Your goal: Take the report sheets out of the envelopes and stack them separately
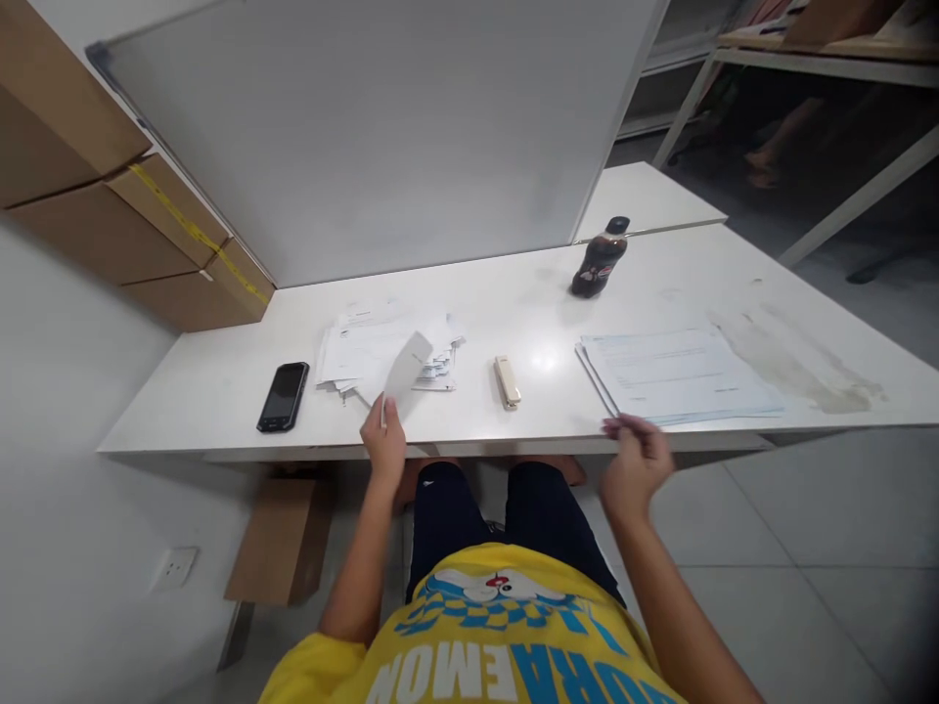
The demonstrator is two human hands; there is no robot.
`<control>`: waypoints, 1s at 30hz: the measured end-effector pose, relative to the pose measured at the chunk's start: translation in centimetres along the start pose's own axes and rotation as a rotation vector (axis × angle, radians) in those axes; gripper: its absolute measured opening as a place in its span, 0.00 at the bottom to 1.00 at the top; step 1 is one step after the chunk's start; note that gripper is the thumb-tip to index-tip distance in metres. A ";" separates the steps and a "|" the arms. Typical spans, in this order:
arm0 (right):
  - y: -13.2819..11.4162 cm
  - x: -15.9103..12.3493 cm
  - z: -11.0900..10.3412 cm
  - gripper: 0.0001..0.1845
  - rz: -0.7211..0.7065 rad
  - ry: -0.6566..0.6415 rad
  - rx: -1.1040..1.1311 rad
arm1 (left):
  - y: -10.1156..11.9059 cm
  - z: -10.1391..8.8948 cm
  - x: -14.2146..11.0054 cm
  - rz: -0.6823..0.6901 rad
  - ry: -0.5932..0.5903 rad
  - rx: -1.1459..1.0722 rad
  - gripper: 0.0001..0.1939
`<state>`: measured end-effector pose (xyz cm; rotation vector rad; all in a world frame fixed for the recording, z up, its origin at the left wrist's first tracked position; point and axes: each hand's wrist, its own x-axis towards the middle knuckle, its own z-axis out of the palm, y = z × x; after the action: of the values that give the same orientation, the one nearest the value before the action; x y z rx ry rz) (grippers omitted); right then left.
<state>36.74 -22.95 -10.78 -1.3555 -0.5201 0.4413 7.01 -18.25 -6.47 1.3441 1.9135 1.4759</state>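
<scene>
My left hand [384,440] pinches a small white paper slip [406,369] and holds it up over the front edge of the white table [514,293]. Just behind the slip lies a loose pile of small papers [374,350]. My right hand [635,462] hovers at the table's front edge, its fingers loosely curled and nothing visible in them, close to the near left corner of a stack of printed sheets [679,374]. A cream stapler [506,380] lies between the two paper piles.
A black phone [283,395] lies at the left of the table. A dark drink bottle [601,258] stands at the back right. Cardboard boxes [117,205] are stacked at the left, another box [283,540] sits under the table. A grey partition [381,127] backs the table.
</scene>
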 end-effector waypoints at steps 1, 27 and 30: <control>-0.6 -1.9 0.8 0.11 0.098 -0.167 0.023 | 0.7 0.6 -1.4 -0.106 0.086 -0.195 0.19; 0.0 -6.9 2.4 0.15 0.767 -0.954 0.069 | -3.6 -1.3 -1.3 -0.021 -0.015 0.195 0.31; -0.2 -7.2 2.5 0.16 0.740 -0.981 0.031 | -3.8 -2.3 2.5 0.121 -0.137 0.421 0.31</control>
<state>29.45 -25.14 -10.96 -1.2046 -0.7764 1.7551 2.38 -17.34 -8.42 1.7187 2.1614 1.0298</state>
